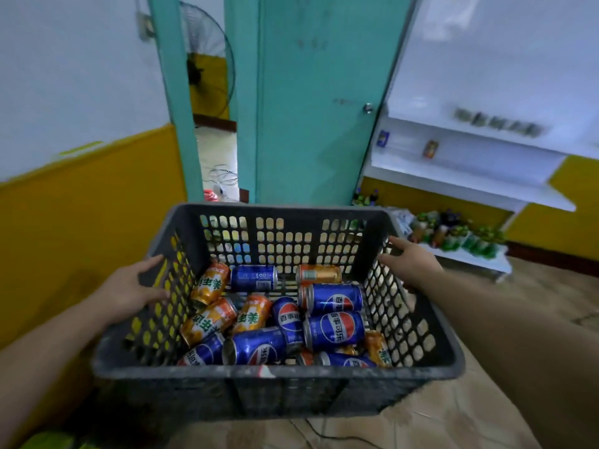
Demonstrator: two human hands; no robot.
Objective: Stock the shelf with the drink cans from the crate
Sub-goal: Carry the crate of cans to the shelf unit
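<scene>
Tiled floor (421, 426) lay below a dark perforated crate (324, 384), which was held between both hands. The left grip (129, 288) clasped the crate's left wall. The right grip (413, 264) clasped the right rim. Blue and orange drink cans (334, 328) lay on their sides, piled on the crate bottom. Farther off, to the right, stood the white shelf (470, 170), carrying a few small blurred items, beside a teal door (311, 108).
</scene>
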